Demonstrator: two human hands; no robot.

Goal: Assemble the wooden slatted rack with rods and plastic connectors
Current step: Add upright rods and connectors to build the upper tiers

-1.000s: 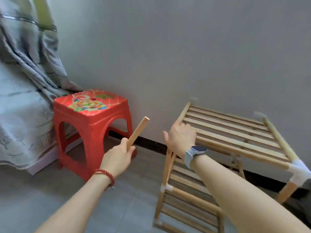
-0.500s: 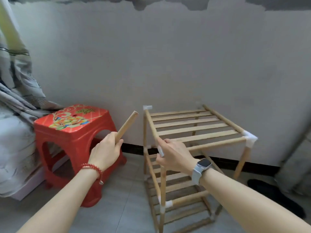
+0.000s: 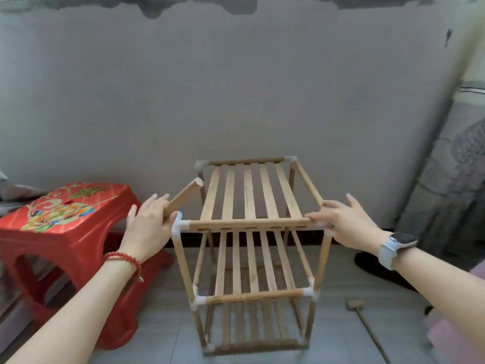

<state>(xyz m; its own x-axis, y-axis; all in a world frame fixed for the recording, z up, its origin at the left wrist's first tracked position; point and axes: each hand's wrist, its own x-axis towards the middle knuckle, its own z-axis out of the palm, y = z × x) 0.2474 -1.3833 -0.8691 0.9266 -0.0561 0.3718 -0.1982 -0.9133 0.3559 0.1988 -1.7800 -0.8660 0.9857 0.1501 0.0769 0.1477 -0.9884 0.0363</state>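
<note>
Now the rack [image 3: 252, 232] is standing upright on the floor between both hands. The left hand [image 3: 149, 229] is gripping a loose rod [image 3: 183, 197] beside the near-left connector [image 3: 178, 227] — the right hand [image 3: 346, 222] is resting, fingers straight, on the opposite corner. Steadying there is helping — seat the rod squarely.
</note>
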